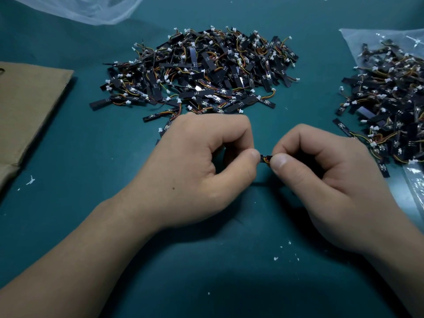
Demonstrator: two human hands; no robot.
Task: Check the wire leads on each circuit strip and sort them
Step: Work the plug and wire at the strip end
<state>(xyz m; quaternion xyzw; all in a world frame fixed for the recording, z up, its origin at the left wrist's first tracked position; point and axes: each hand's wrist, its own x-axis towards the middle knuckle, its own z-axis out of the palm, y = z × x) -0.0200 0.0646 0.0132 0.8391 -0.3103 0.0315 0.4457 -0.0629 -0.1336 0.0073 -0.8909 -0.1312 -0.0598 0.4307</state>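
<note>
Spanning the narrow gap between the two hands, a single black circuit strip (265,159) is held near the middle of the scene, over the teal tabletop (68,203). Its left end is pinched by the left hand (202,161) between thumb and curled forefinger, and its right end is gripped in the same way by the right hand (321,180); the other fingers of both hands are folded inward. Only a short stretch of the strip is seen between the thumb tips, where red and yellow wire leads are visible (how the leads are attached cannot be made out). Farther away, beyond the left hand, a large pile (202,72) of like strips is heaped, black pieces tangled with coloured wires and small white connectors, and a few loose strips are spread at its near edge, just beside the knuckles of the left hand. A second pile (390,106) is found to the right, resting partly on a clear plastic bag (358,37) whose far corner is laid flat on the tabletop. At the left edge a brown paper sheet (29,106) is laid, and at the far left a fold of white netting (91,8) is seen. Small white scraps (276,258) are scattered on the tabletop near the wrists.
</note>
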